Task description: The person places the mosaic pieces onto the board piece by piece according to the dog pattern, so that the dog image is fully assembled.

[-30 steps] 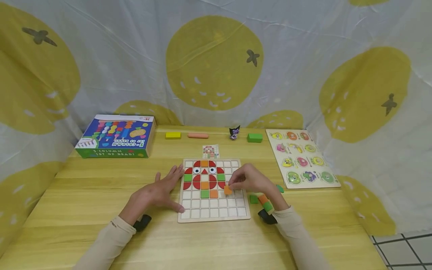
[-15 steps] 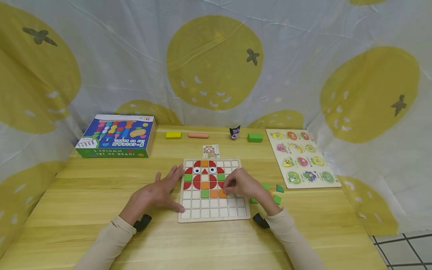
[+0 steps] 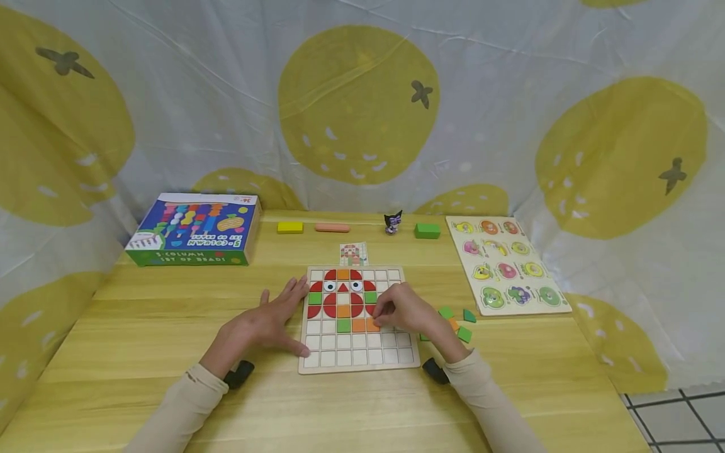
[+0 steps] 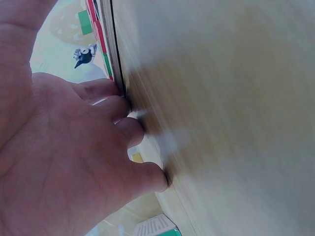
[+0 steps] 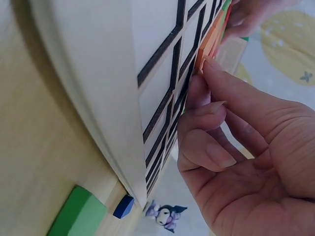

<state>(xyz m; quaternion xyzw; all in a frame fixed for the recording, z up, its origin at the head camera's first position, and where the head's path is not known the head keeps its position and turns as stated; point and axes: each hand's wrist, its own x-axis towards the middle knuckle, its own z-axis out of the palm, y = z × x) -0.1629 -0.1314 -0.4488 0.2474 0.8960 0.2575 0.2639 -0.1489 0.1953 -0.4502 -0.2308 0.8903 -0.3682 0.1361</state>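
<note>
A square wooden grid board [image 3: 362,369] bears red, green and orange tiles laid out as a face-like figure. My right hand [image 3: 404,308] pinches an orange tile [image 3: 372,324] between thumb and forefinger at a square of the grid, beside another orange tile [image 3: 359,325]. The right wrist view shows the thumb tip right at that tile's edge [image 5: 209,42]. My left hand [image 3: 266,321] lies spread at the board's left side, thumb near the lower corner and fingertips at the upper edge. In the left wrist view, the left fingers [image 4: 147,177] touch the table.
Loose green and orange tiles [image 3: 464,334] lie right of the board, partly behind the right wrist. A small pattern card [image 3: 354,253] sits behind it. Farther back are a boxed bead set [image 3: 192,229], yellow [image 3: 291,228] and green blocks [image 3: 427,231], a figurine [image 3: 393,223] and a fruit puzzle [image 3: 506,264].
My right hand has moved left and down with the orange tile, bringing it to the square beside the other orange one. Over the last half second it hardly moves. The left hand stays still.
</note>
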